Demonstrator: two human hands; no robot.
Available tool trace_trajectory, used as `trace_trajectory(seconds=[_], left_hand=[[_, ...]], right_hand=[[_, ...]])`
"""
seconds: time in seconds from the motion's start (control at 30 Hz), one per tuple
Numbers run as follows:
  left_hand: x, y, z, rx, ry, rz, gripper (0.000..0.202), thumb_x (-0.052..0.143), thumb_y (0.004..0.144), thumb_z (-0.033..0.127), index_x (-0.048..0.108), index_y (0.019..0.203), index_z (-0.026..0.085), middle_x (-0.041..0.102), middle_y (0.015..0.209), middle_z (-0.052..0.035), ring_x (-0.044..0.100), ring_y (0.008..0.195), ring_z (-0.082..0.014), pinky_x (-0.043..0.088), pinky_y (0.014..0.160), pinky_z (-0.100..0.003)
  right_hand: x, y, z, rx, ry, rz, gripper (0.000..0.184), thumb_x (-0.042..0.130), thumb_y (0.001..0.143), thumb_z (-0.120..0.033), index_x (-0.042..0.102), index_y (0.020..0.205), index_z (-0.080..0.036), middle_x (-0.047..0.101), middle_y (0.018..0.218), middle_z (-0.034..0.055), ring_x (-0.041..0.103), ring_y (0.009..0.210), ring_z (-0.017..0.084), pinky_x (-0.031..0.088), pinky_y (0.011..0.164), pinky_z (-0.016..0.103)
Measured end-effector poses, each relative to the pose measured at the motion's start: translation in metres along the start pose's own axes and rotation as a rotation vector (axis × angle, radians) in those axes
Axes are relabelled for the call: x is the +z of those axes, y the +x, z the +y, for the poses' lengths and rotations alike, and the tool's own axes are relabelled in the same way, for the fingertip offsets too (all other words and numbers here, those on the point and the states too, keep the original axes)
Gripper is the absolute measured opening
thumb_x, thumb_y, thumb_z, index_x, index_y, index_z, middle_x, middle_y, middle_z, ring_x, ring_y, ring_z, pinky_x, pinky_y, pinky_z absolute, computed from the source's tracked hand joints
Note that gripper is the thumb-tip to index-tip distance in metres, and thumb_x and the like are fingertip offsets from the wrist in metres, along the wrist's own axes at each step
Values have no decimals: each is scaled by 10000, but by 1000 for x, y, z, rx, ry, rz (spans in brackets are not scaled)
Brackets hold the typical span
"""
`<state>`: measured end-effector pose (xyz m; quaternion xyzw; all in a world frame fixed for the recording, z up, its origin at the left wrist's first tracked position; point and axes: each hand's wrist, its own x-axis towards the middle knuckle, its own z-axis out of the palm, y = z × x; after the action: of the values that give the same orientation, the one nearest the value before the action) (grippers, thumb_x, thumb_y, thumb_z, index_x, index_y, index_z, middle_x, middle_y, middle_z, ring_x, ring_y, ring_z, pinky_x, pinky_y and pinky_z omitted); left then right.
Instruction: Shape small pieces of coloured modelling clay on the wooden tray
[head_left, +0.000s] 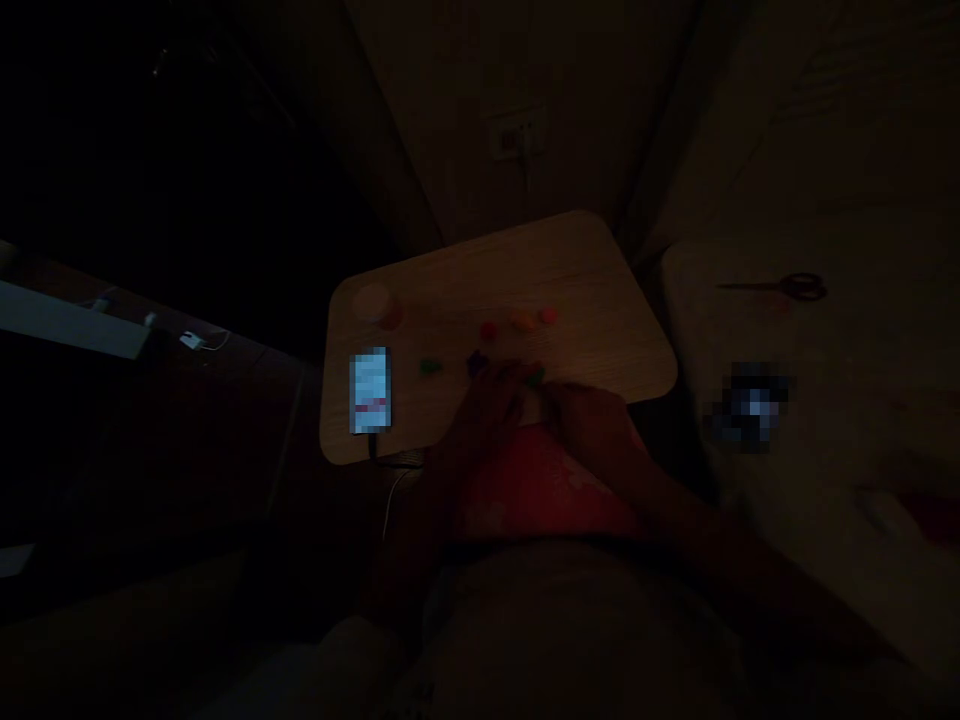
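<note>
The room is very dark, so fine detail is lost. My left hand (496, 392) is at the table's near edge, fingers bent round toward a small green lump (535, 377) at their tips. Close by on the right, my right hand (589, 415) has its fingers curled in; whatever is inside them is hidden. A dark blue or purple lump (477, 363) sits just beyond my left hand. Farther back lie a red lump (489, 331), an orange lump (523, 321) and a pinkish-red lump (549, 316). Another green piece (430, 367) rests to the left.
On the light wooden table (600, 270) are a lit phone (370, 390), with a cable at its lower end, and a round pale container (373, 301). Scissors (780, 287) and a blurred-out object (752, 405) lie on the surface to the right. A wall socket (517, 133) is behind.
</note>
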<state>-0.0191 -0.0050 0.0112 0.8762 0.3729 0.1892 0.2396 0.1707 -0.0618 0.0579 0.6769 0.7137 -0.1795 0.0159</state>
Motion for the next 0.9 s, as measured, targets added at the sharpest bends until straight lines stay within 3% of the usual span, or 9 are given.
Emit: trace_trajectory(seconds=[0.2,0.33,0.5,0.6,0.9], left_hand=[[-1,0,0,-6,-7,-4,591,526,998,141,497,1582,234,588,1532,-123,527,1447,-291,399,1288,-529],[1,1,-3,10,3,6,608,544,974,129,506,1574,220,588,1523,-127,528,1441,-295,406,1280,-523],[0,1,-2,9,24,2,611,541,977,131,500,1578,235,590,1530,-120,533,1439,-299,415,1275,-529],[0,0,-1,13,21,7,598,527,996,140,494,1585,242,598,1526,-114,525,1452,-293,411,1282,-524],[1,0,-3,1,37,-4,618,538,984,131,498,1589,248,576,1552,-119,521,1458,-302,415,1283,-540]], right_hand=[[9,1,9,-13,73,81,474,417,1068,-301,694,1450,-265,812,1229,124,774,1035,277,518,808,335],[15,2,13,23,73,119,459,429,1065,-313,716,1420,-270,819,1213,116,781,994,280,503,764,335],[10,6,15,8,38,129,403,457,1050,-322,779,1285,-262,835,1115,106,784,934,300,467,701,349],[8,8,17,13,48,166,424,447,1064,-347,759,1342,-275,829,1172,107,781,949,297,471,714,354],[-2,11,15,19,1,98,356,488,1046,-322,787,1221,-240,834,1110,143,784,922,307,446,695,342]])
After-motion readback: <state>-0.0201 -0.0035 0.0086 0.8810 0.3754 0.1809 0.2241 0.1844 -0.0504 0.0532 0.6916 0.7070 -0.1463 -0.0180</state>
